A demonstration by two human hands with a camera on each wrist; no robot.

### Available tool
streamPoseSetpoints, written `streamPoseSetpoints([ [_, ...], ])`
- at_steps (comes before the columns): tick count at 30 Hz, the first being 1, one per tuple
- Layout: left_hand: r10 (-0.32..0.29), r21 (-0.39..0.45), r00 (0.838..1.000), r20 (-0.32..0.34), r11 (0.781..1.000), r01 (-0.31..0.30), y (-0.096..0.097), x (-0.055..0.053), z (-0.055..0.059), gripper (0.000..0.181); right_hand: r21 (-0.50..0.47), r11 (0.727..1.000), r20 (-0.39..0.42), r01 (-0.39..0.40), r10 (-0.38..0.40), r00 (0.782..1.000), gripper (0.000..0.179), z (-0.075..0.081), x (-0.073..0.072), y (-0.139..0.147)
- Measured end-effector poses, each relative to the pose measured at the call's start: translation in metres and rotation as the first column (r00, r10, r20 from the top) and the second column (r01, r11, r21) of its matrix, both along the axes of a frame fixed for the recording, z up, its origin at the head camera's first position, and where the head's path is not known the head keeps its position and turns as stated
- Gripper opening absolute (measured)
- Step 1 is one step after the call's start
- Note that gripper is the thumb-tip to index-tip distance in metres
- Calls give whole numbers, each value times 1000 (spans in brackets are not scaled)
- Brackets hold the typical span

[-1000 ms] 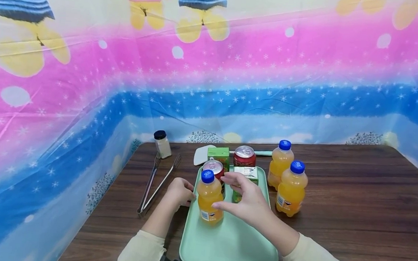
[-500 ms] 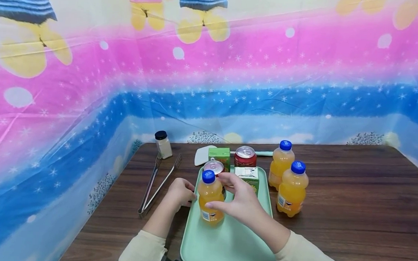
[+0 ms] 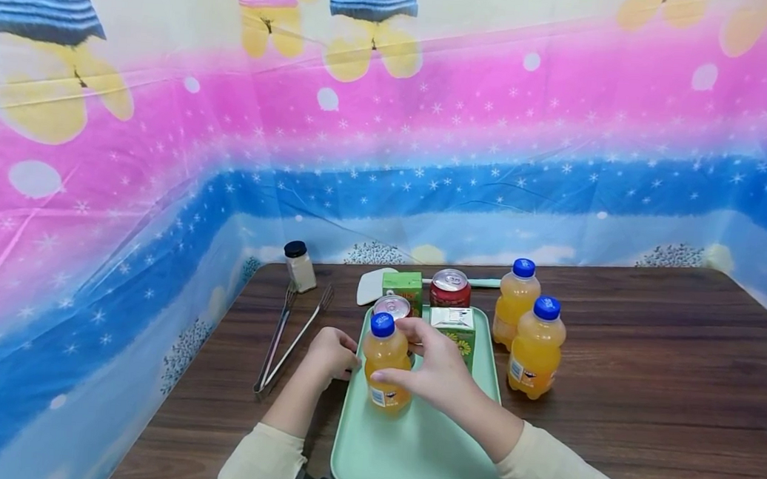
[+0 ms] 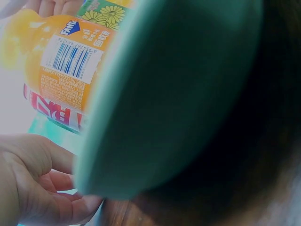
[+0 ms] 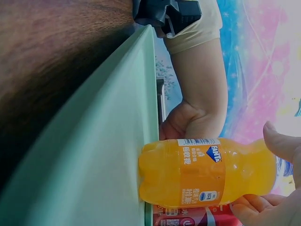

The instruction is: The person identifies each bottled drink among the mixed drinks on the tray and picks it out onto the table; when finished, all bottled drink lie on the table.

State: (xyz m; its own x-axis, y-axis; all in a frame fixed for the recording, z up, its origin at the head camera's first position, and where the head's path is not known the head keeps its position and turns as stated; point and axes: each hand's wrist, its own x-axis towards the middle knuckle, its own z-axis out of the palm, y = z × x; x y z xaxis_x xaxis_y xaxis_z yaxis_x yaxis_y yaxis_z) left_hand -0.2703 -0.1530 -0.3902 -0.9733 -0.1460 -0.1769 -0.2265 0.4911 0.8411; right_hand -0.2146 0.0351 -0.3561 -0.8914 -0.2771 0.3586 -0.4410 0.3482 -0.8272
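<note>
An orange Fanta bottle (image 3: 385,355) with a blue cap stands upright on the light green tray (image 3: 418,457), toward its left side. My right hand (image 3: 438,366) holds it around the upper part, thumb on the near side and fingers behind; the right wrist view shows thumb and fingers on either side of the bottle (image 5: 202,174) near its neck. My left hand (image 3: 332,355) grips the tray's left rim, fingers curled at the edge in the left wrist view. Behind the bottle is a red soda can (image 3: 392,305), and a green drink carton (image 3: 454,320) stands right of it.
Two more Fanta bottles (image 3: 536,347) stand right of the tray. Beyond its far edge are another carton (image 3: 403,285), a red can (image 3: 450,285) and a white spatula (image 3: 373,287). Metal tongs (image 3: 276,343) and a black-capped jar (image 3: 299,267) are at left.
My right hand has moved left and closed around the Fanta bottle's upper part. The bottle and my left hand at the tray rim have stayed in place.
</note>
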Motion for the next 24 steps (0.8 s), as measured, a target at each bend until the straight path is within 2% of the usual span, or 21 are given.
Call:
streamPoseSetpoints([
  [9, 2, -1, 1000, 7, 1000, -2, 0, 0, 1, 17, 30, 1000, 23, 3, -4, 1000, 62, -2, -2, -3],
  [16, -3, -7, 1000, 8, 1000, 3, -1, 0, 0, 18, 10, 1000, 40, 9, -10, 999, 58, -2, -1, -4],
  [24, -7, -10, 1000, 11, 1000, 8, 0, 0, 1, 18, -18, 1000, 23, 8, -8, 1000, 55, -1, 0, -5],
])
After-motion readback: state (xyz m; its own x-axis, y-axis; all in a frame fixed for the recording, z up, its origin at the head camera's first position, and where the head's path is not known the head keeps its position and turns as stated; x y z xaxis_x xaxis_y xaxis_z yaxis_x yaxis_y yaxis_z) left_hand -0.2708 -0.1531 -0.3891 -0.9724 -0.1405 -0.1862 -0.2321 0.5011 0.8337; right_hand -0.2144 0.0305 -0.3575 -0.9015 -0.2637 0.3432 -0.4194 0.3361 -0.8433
